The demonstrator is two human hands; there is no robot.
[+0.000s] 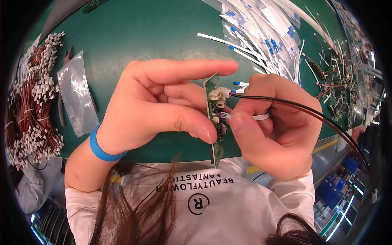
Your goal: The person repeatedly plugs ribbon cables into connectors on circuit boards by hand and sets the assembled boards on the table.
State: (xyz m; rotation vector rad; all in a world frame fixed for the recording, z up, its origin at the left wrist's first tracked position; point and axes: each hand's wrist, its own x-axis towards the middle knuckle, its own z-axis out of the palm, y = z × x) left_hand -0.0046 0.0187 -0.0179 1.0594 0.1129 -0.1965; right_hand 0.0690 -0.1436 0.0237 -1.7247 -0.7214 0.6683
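Upright on its edge, a green circuit board (211,87) is gripped by my left hand (159,102), thumb on the near part and index finger stretched past its top. White connectors (219,95) stand on its right face. A red and black cable (294,104) is plugged into one of them and arcs away to the right, its free white plug at the far end. My right hand (273,122) pinches a white flat ribbon cable (260,117) between thumb and finger. The ribbon's end meets a connector on the board; whether it is seated I cannot tell.
Bundles of red and black cables (34,98) lie at the left, beside a clear plastic bag (77,94) and pliers (66,57). White ribbon cables with blue ends (249,45) pile at the back right on the green table (151,32). Wired boards (339,81) heap at the far right.
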